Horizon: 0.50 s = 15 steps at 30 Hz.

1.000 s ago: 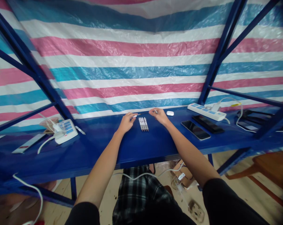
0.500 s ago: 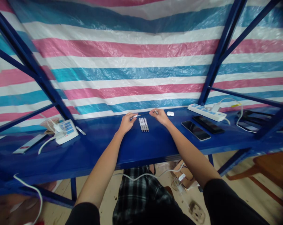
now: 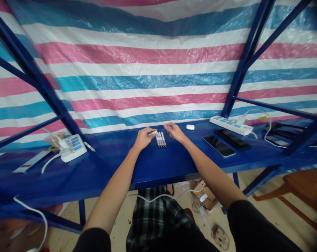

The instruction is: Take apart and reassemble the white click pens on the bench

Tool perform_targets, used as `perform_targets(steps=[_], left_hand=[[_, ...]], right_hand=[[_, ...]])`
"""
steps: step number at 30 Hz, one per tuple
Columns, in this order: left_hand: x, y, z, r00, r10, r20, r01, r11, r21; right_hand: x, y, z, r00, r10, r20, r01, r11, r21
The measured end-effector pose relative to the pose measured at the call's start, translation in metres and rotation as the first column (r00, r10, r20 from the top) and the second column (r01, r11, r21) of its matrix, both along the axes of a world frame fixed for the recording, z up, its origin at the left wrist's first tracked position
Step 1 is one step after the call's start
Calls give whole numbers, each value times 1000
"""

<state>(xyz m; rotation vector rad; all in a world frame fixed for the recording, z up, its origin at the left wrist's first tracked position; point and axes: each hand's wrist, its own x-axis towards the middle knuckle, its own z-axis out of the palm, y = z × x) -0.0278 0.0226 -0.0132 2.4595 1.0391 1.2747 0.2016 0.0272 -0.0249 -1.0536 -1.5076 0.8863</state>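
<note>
My left hand point(image 3: 143, 138) pinches a short white pen point(image 3: 152, 133) above the blue tabletop point(image 3: 116, 154). My right hand point(image 3: 174, 132) pinches a thin dark item point(image 3: 164, 128) that looks like a pen refill, though it is too small to be sure. Both hands hover just behind a row of several white pens point(image 3: 160, 139), which lie side by side on the table between my wrists. The held items point toward each other, with a narrow gap between their tips.
A white earbud case point(image 3: 190, 127) lies right of my hands, followed by several dark phones point(image 3: 218, 145) and a white power strip point(image 3: 231, 125). Another power strip point(image 3: 73, 148) with cables sits left. A striped tarp hangs behind the blue steel frame.
My hands have moved toward each other over the pens, the right one more. Each still holds its item. The row of pens has not visibly moved.
</note>
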Motion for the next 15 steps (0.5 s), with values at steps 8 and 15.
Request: perform_targets(steps=[8, 15], left_hand=[[-7, 6, -4, 997, 71, -19, -72, 997, -39], [-6, 4, -3, 995, 56, -87, -61, 997, -57]], right_hand=[[22, 11, -3, 985, -43, 167, 18, 988, 151], [21, 8, -4, 978, -89, 186, 39, 966, 257]])
